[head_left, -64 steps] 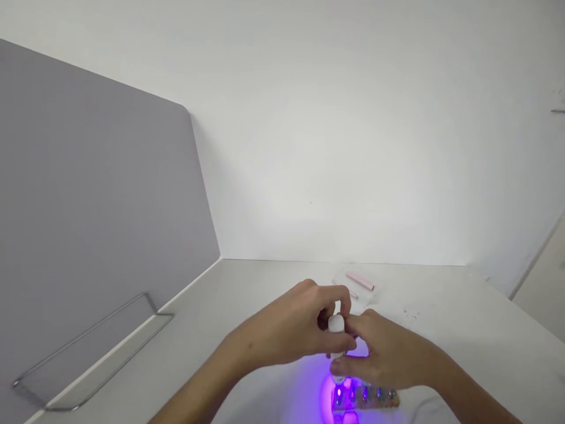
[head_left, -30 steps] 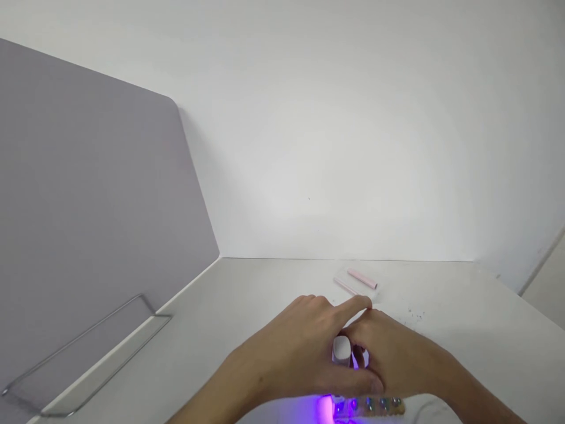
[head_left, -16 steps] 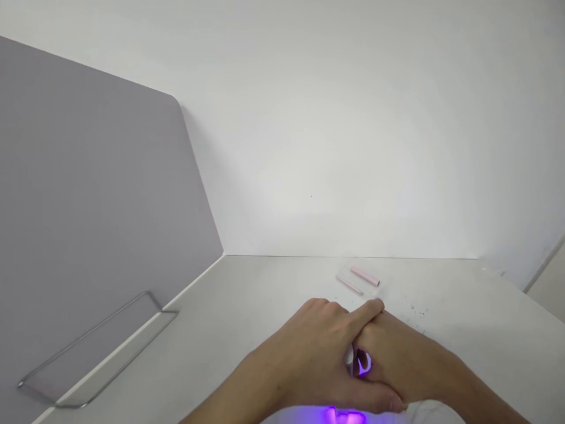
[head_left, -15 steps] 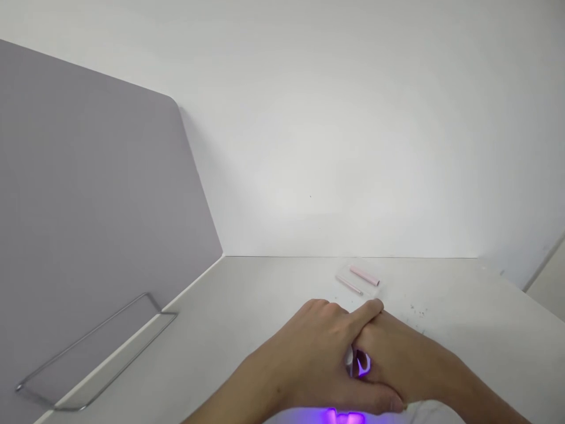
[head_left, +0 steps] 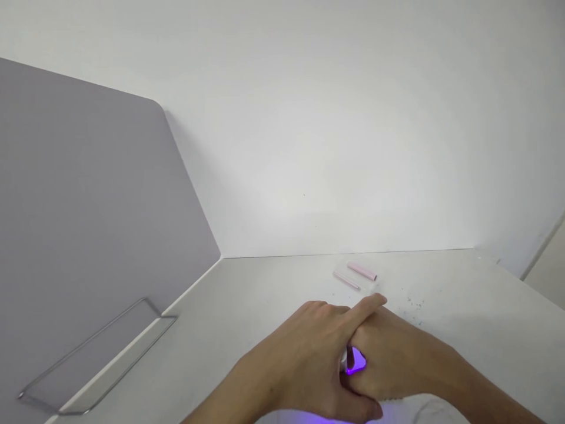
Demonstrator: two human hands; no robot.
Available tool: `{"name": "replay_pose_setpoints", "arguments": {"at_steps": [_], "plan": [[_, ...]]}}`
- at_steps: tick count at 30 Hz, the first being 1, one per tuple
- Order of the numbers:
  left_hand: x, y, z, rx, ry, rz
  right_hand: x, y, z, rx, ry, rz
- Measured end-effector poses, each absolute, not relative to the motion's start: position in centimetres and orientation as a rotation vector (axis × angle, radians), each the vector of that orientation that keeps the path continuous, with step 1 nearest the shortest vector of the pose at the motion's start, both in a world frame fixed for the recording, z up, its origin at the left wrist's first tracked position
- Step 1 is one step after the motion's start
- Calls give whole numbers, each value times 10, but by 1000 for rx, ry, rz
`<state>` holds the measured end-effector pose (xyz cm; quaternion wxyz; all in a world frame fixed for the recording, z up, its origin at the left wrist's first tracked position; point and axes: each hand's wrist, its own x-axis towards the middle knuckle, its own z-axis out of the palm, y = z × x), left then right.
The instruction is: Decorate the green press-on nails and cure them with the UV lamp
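My left hand (head_left: 304, 362) lies against my right hand (head_left: 397, 353) low in the view, both backs upward. The left index finger reaches across the right knuckles, and the left thumb passes beneath. My right hand is closed, its fingertips hidden. In the gap between the hands a sliver of a whitish, shiny object (head_left: 343, 360) shows, with bright purple light (head_left: 356, 360) beside it. Most of that object is covered, so its kind cannot be made out. More purple glow falls on the surface below the hands.
Behind the hands, a clear tray (head_left: 365, 287) bears two pink stick-shaped pieces (head_left: 362, 271). Small specks (head_left: 414, 303) are scattered on the white table (head_left: 247, 294) to its right. At left stand a grey panel (head_left: 97, 194) and a bent wire frame (head_left: 119, 377). A white wall rises behind.
The left thumb has shifted slightly left and down. The purple patch between the hands looks larger, while the bright shape below them has sunk mostly out of view. The camera has tilted slightly.
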<state>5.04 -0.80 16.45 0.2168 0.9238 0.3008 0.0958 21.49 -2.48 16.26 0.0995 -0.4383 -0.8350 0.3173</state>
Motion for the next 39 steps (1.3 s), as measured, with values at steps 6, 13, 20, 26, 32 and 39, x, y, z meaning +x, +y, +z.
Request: {"name": "replay_pose_setpoints", "arguments": {"at_steps": [6, 13, 20, 26, 32, 39], "plan": [[49, -6, 160, 2504, 778, 354, 212, -28, 162, -1431, -2477, 952], [49, -4, 155, 2557, 783, 377, 211, -25, 158, -1390, -2453, 980], [49, -3, 156, 2568, 782, 362, 211, -23, 154, -1384, -2480, 917], [49, -3, 156, 2571, 788, 327, 211, -22, 150, -1362, -2506, 852], [49, -3, 155, 2580, 778, 370, 211, -24, 154, -1386, -2491, 878], [48, -4, 155, 2564, 775, 373, 208, -27, 161, -1440, -2449, 946]]}}
